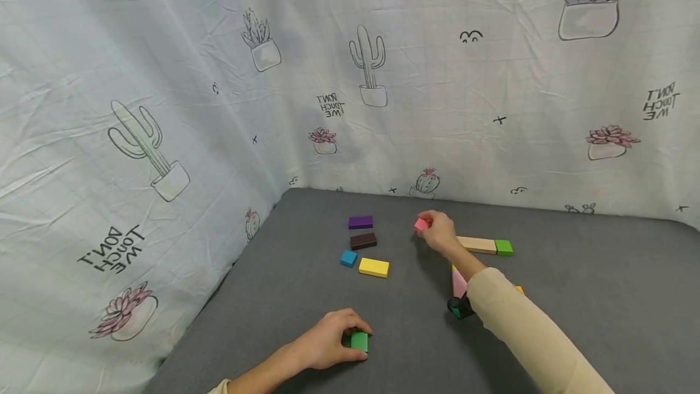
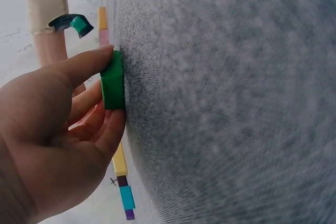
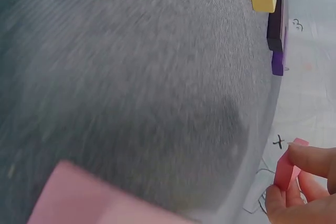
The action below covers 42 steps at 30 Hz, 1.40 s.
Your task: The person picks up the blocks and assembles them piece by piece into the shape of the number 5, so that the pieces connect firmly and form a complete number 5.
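Observation:
In the head view, my left hand [image 1: 333, 339] grips a small green block [image 1: 359, 342] at the front of the grey table. Thumb and fingertips clasp it from opposite sides; the left wrist view has the green block [image 2: 112, 82] down against the table surface. Farther back and to the right, my right hand [image 1: 437, 231] pinches a small coral-pink block [image 1: 420, 224]. Seen from the right wrist, that coral-pink block [image 3: 285, 170] is tilted and held off the table. A paler pink block [image 1: 458, 284] lies under the right forearm, partly hidden by the sleeve and wrist strap.
Purple [image 1: 361, 222], dark brown [image 1: 363, 241], blue [image 1: 348, 258] and yellow blocks [image 1: 374, 267] lie left of the right hand. A long beige block [image 1: 477, 245] meets a light green block [image 1: 504, 247] behind the right forearm. Patterned cloth [image 1: 426, 108] borders the table's back and left.

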Tool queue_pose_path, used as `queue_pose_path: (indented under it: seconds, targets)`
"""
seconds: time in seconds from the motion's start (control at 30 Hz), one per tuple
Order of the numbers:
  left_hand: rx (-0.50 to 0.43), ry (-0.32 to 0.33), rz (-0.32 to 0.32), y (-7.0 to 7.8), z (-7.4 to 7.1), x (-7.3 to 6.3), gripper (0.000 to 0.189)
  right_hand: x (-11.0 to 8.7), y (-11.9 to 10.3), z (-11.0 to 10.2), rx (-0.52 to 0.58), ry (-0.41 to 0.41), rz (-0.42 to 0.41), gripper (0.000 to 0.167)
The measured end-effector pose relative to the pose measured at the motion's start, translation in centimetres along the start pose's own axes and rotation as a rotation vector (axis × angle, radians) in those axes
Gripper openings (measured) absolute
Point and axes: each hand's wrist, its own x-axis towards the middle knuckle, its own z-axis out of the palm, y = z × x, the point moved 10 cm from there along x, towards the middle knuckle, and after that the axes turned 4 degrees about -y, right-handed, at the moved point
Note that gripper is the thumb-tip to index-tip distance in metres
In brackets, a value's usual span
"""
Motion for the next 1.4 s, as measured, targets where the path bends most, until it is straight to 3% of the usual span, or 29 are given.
queue_pose_path:
  seconds: [0.27, 0.6, 1.03, 1.4]
  targets:
    - [0.008, 0.012, 0.009, -0.1, 0.0, -0.1, 0.027, -0.9, 0.7, -1.3, 0.048, -0.103, -0.015, 0.041]
    - [0.000, 0.012, 0.007, -0.3, 0.1, -0.2, 0.027, -2.1, 2.0, -3.2, 0.021, -0.154, -0.017, 0.042]
    - [-0.028, 0.006, 0.006, -0.4, 0.1, -0.2, 0.028, -4.4, 3.6, -5.6, -0.108, -0.154, -0.066, 0.039]
    - [-0.029, -0.004, -0.006, -0.3, -0.1, 0.0, 0.028, -6.4, 4.7, -7.8, -0.124, -0.156, -0.076, 0.040]
